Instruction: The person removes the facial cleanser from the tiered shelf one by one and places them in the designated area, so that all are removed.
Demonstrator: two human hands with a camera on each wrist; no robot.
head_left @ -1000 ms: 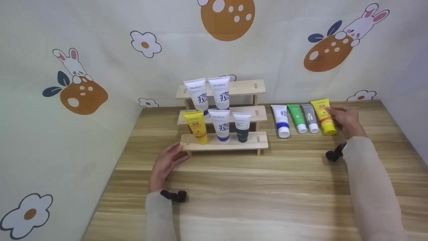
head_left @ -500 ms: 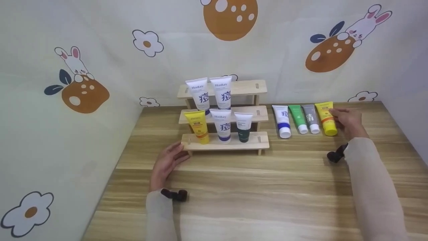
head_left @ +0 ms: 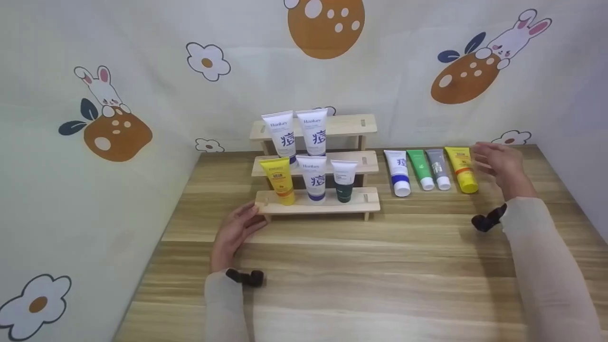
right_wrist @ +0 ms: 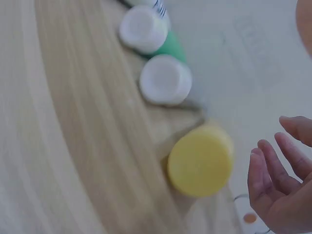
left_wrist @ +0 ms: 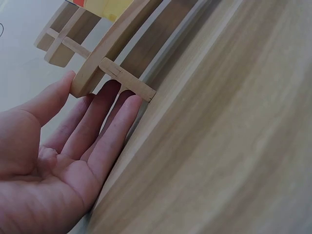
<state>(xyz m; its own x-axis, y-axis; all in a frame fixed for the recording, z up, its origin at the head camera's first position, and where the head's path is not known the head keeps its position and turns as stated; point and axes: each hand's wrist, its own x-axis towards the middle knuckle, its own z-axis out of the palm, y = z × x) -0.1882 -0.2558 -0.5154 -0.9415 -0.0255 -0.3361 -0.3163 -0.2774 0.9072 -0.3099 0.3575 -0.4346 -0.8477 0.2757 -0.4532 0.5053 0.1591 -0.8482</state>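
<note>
Your left grip (head_left: 236, 231) holds wooden rack (head_left: 354, 207) by corner; right grip (head_left: 506, 166), wide, just beside rightmost yellow tube (head_left: 461, 171) on counter (head_left: 332, 270). Likely step: straightening tube; next move probably calls for clearing it without nudging.

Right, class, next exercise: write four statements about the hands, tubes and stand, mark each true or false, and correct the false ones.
1. The left hand touches the wooden stand. True.
2. The right hand grips a tube. False: it holds nothing, near the yellow tube on the table.
3. On the table, the grey tube lies between the green tube and the yellow one. True.
4. The lowest shelf holds two tubes. False: three stand there.
</note>
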